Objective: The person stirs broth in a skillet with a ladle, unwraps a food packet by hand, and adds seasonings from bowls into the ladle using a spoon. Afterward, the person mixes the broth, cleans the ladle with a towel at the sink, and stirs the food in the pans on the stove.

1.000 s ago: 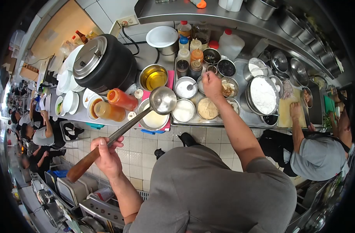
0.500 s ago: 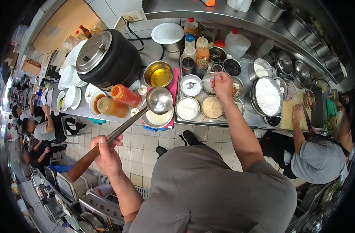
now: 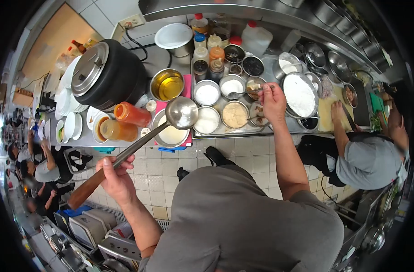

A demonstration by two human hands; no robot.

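Observation:
My left hand (image 3: 118,181) is wrapped round the handle of a ladle (image 3: 139,144), a long metal shaft with a wooden end. Its round bowl hovers above the rim of a pan of pale liquid (image 3: 173,137). A whitish patch lies inside the ladle; whether it is powder or shine I cannot tell. Fingers pinched, my right hand (image 3: 274,103) holds a metal spoon (image 3: 235,95), its tip at a bowl of white powder (image 3: 232,85). Near it stand another white-powder bowl (image 3: 207,93), a third (image 3: 206,120) and a bowl of tan powder (image 3: 235,115).
A pot of yellow oil (image 3: 167,85), a black lidded cooker (image 3: 111,75) and sauce bottles (image 3: 133,115) stand left. Squeeze bottles (image 3: 216,53) line the back. A large bowl of white powder (image 3: 300,95) is right; beyond it a co-worker (image 3: 368,161) stands at a cutting board (image 3: 330,111).
The spoon has gone from the left white-powder bowl to the one right of it, with my right hand shifting right. The ladle stays held over the pan. The whole view has shifted slightly.

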